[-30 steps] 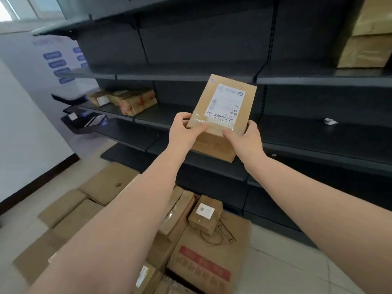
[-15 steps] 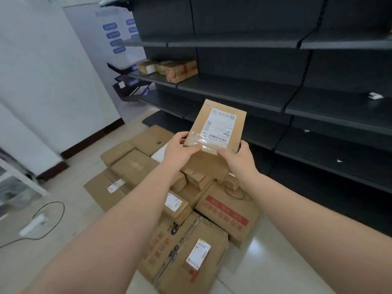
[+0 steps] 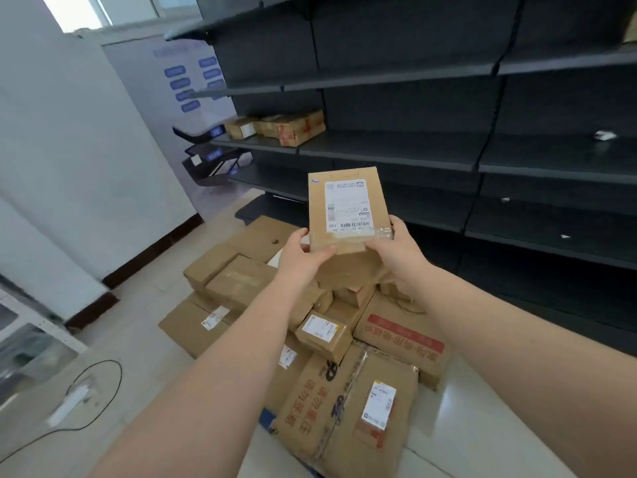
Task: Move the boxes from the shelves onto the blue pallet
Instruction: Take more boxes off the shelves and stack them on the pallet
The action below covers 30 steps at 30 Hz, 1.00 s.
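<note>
the small cardboard box [image 3: 348, 208] was up in the air over the pile of boxes [image 3: 344, 374], left hand [image 3: 303, 257] and right hand [image 3: 396, 250] each curled round a bottom corner, looked light and stiff, so gripping those edges seemed plenty

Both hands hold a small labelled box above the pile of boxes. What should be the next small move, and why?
Probably lower the small box, gripped by the left hand and right hand, onto the pile of boxes below: it hangs above the pile, clear of the shelves.
</note>
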{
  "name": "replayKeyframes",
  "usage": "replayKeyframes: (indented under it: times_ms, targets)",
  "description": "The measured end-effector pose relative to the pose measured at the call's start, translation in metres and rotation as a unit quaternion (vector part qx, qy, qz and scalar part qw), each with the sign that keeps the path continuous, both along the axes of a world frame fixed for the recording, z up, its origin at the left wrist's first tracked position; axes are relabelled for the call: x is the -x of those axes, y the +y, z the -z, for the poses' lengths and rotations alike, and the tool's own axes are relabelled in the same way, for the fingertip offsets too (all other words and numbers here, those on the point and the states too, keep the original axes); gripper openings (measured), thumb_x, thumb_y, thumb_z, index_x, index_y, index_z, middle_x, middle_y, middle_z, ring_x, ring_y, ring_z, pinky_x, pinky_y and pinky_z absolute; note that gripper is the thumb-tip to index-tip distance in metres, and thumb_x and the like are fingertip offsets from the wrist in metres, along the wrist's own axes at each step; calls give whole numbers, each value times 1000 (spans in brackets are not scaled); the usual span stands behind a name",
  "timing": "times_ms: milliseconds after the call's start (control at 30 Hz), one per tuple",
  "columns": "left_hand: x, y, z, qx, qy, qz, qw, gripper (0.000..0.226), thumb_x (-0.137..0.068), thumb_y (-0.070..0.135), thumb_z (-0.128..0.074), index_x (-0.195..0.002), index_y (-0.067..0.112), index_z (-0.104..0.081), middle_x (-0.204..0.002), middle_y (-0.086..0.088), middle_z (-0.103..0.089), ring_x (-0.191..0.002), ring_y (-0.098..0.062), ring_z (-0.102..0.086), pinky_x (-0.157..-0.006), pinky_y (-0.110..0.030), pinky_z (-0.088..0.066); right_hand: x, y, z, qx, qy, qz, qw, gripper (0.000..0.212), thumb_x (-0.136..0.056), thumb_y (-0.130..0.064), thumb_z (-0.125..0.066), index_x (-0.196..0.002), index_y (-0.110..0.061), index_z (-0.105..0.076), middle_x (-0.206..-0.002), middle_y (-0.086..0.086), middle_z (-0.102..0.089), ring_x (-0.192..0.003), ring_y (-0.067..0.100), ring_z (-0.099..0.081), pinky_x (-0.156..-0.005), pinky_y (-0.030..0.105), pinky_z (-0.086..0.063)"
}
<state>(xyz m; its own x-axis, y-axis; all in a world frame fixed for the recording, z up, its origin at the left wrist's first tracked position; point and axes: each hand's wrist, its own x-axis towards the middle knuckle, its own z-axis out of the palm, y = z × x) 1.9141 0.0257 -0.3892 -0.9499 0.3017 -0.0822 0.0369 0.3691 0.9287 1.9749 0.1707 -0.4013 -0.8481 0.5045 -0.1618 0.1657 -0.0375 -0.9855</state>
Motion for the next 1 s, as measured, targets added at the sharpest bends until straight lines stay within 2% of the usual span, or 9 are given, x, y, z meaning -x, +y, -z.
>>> replayKeyframes:
  times_ms: [100, 167, 333, 567, 633, 700, 800, 867, 1000]
  targets:
    - [15, -24, 19, 3, -26, 39, 999, 60, -86, 22, -67, -138, 20, -39, -107, 9, -52, -100, -12, -50, -85, -31, -45, 14, -23, 16, -18, -22, 17, 999, 52, -88, -11, -53, -136, -27, -38, -115, -4, -55, -105, 20, -54, -93, 48, -50]
    - [21, -33, 38, 2, -45, 57, 997, 58, -86, 22, -67, -138, 21, -41, -114, 6, -56, -103, -13, -52, -84, -30, -44, 21, -31, 29, -22, -43, 27, 998, 54, -88, -10, -53, -137, -28, -38, -116, -4, -54, -102, 21, -55, -89, 48, -52]
    - [39, -31, 89, 13, -102, 83, 991, 57, -86, 19, -67, -137, 18, -41, -111, 4, -54, -99, -11, -50, -81, -27, -44, 38, -24, 75, -46, -111, 33, 992, 55, -89, -9, -53, -139, -26, -37, -99, -11, -48, -76, 8, -47, -81, 45, -53]
    - [89, 17, 165, 53, -164, 40, 984, 61, -82, 10, -69, -137, 13, -43, -126, -3, -60, -113, -17, -57, -99, -34, -45, 107, 36, 163, -36, -186, 8, 982, 56, -85, -9, -49, -137, -30, -40, -118, -1, -53, -92, 23, -55, -70, 40, -53]
    - [106, 36, 192, 56, -185, 26, 981, 49, -84, 8, -67, -129, 18, -50, -117, 1, -64, -107, -17, -60, -91, -28, -47, 135, 58, 190, -39, -211, -15, 977, 57, -85, -9, -48, -136, -32, -41, -113, -2, -55, -87, 21, -55, -64, 38, -50]
    - [121, 55, 219, 67, -202, 19, 977, 39, -87, 9, -62, -122, 24, -52, -104, 6, -63, -102, -17, -62, -80, -23, -45, 160, 77, 218, -48, -236, -39, 970, 59, -84, -10, -49, -137, -33, -40, -115, -2, -57, -88, 22, -58, -67, 40, -52]
    - [141, 81, 271, 75, -230, -2, 970, 35, -89, 10, -58, -120, 23, -52, -94, 10, -61, -102, -19, -63, -79, -23, -45, 193, 101, 267, -83, -264, -75, 958, 62, -82, -13, -52, -139, -32, -39, -119, 5, -60, -96, 25, -59, -67, 35, -47]
    - [155, 94, 308, 58, -259, -16, 964, 36, -86, 5, -60, -118, 22, -54, -93, 12, -63, -99, -13, -63, -80, -21, -50, 215, 113, 301, -103, -270, -89, 953, 62, -82, -11, -54, -140, -29, -40, -119, 4, -60, -94, 23, -57, -66, 32, -44]
    - [181, 107, 380, 33, -289, -49, 955, 46, -83, -1, -63, -124, 17, -55, -94, 18, -61, -89, -1, -61, -65, -9, -49, 255, 127, 370, -128, -286, -118, 942, 62, -82, -8, -55, -141, -24, -41, -118, 1, -57, -104, 25, -59, -81, 39, -49]
